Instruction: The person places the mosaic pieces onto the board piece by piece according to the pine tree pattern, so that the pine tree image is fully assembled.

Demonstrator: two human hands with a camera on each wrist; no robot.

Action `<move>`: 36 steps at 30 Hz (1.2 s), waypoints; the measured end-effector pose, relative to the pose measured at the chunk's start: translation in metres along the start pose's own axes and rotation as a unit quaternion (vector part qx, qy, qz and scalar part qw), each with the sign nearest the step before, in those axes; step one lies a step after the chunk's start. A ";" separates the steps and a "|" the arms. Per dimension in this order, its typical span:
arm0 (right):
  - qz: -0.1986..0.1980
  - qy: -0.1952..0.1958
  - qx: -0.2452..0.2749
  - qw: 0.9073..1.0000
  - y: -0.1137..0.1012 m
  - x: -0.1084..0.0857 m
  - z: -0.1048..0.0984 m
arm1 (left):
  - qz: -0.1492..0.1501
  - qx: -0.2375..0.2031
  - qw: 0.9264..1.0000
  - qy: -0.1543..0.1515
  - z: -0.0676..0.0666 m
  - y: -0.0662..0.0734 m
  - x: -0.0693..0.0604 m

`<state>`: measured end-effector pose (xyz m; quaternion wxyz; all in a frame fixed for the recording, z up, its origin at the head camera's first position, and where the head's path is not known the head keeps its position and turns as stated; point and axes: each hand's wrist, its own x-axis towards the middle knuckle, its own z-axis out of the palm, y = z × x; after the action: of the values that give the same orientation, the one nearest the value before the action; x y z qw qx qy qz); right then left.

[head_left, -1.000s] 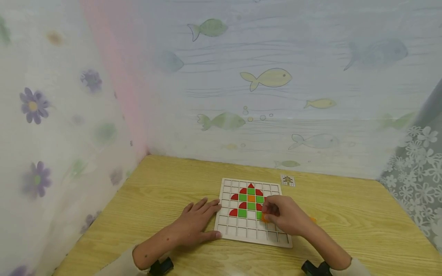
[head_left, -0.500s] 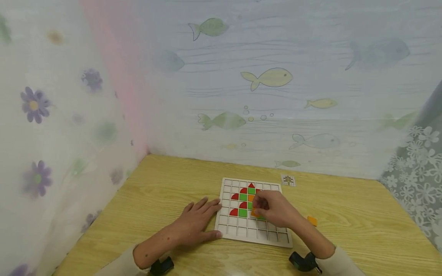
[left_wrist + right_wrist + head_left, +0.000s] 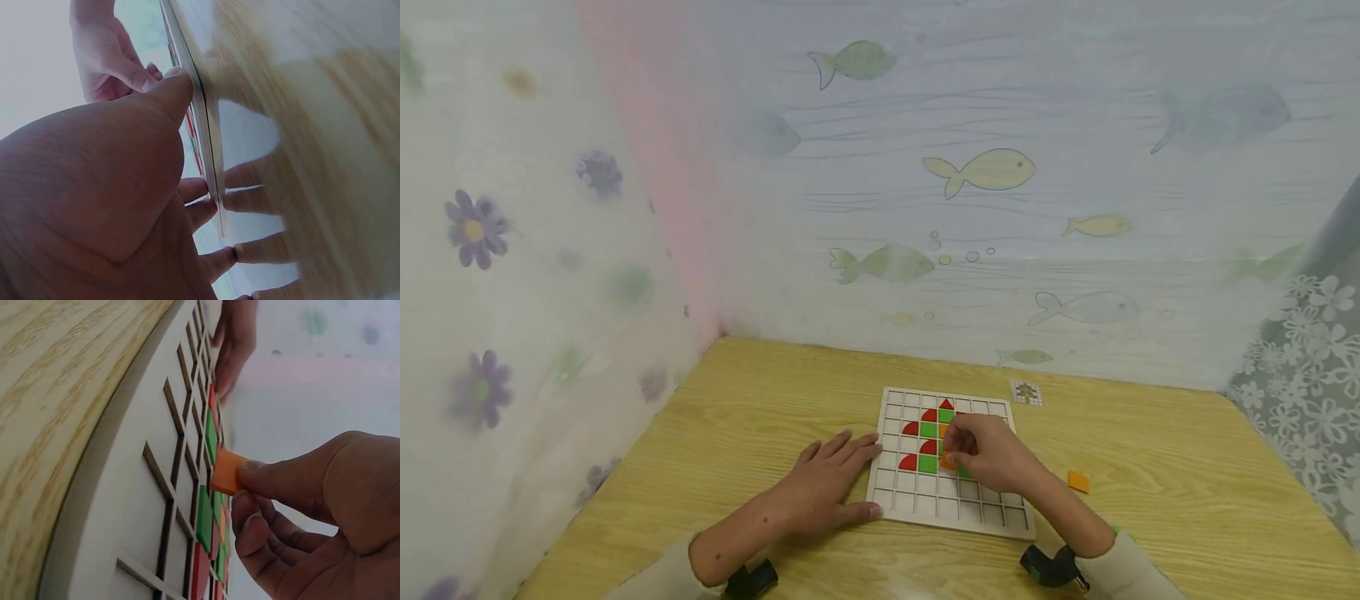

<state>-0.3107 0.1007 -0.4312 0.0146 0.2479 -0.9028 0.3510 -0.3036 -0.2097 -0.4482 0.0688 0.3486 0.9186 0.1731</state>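
A wooden grid board (image 3: 925, 504) lies on the table, partly filled with red, green and orange tiles. Between thumb and fingertips, my right hand (image 3: 992, 454) pinches an orange square tile (image 3: 227, 472) over a cell between green tiles. In the right wrist view the tile stands tilted at the grid's surface; whether it sits in the cell I cannot tell. My left hand (image 3: 823, 483) rests at the board's left edge, fingers spread, with thumb and fingertips touching it. The right hand hides part of the pattern on the board's right side.
Another orange tile (image 3: 1078, 482) lies on the table to the right of the board. A small pattern card (image 3: 1026, 392) sits behind the board's far right corner. Patterned curtains (image 3: 880, 208) hang beyond the table's back and left edges.
My right hand has moved left across the board with the orange tile, from the right-hand green tile to the cell beside it. The left hand has stayed in place.
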 end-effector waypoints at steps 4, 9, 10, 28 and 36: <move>-0.004 -0.003 0.003 1.000 0.002 0.000 0.001 | 0.000 -0.001 1.000 0.000 0.000 0.000 0.000; -0.007 -0.005 0.006 1.000 0.005 0.001 0.003 | 0.000 -0.002 1.000 -0.002 0.000 0.000 0.000; -0.008 -0.005 0.006 1.000 0.006 0.001 0.003 | -0.001 -0.002 1.000 -0.002 0.000 0.000 0.000; -0.014 0.005 -0.021 1.000 0.006 -0.004 0.006 | 0.002 0.000 1.000 0.001 0.000 -0.001 0.000; 0.014 0.024 -0.037 0.999 0.007 -0.013 -0.001 | 0.000 0.001 1.000 -0.001 0.001 0.000 -0.001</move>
<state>-0.3027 0.1116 -0.4373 0.0407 0.2255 -0.9182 0.3230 -0.3029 -0.2103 -0.4493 0.0693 0.3493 0.9186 0.1715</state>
